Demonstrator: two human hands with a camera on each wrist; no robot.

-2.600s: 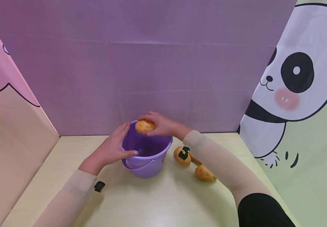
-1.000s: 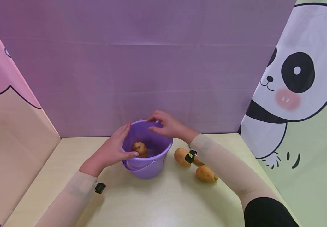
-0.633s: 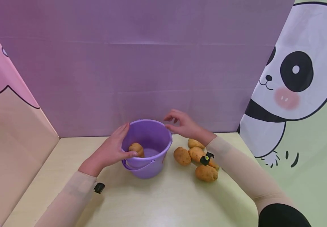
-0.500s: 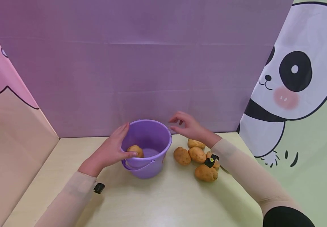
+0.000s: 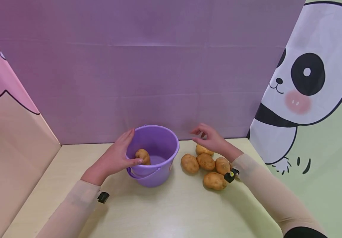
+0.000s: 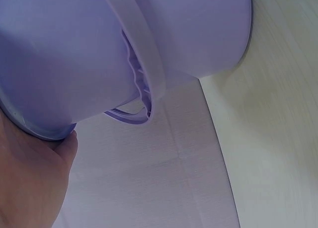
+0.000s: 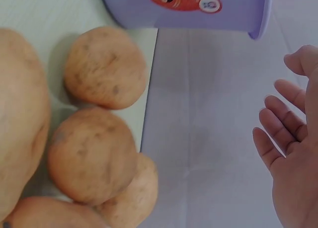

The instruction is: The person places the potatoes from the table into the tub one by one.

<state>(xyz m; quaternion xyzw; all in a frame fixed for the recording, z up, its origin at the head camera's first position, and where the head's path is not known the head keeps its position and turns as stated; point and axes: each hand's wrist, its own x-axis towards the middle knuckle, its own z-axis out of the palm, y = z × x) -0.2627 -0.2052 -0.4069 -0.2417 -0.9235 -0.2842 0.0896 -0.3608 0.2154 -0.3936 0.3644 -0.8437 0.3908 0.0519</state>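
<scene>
Left hand is gripping the rim of the smooth plastic bucket, right hand hangs relaxed with nothing in it. Potato in the bucket's partly hidden by the rim; lumpy, speckled loose potatoes sit beside it, the back one half-covered by that right hand.

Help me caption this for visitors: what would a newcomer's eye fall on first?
Probably the big panda drawing, at the head view's upper right. Next, the purple bucket on the table, held by the left hand, with a potato inside. Right of it lies a cluster of potatoes, the right hand above its far side.
</scene>
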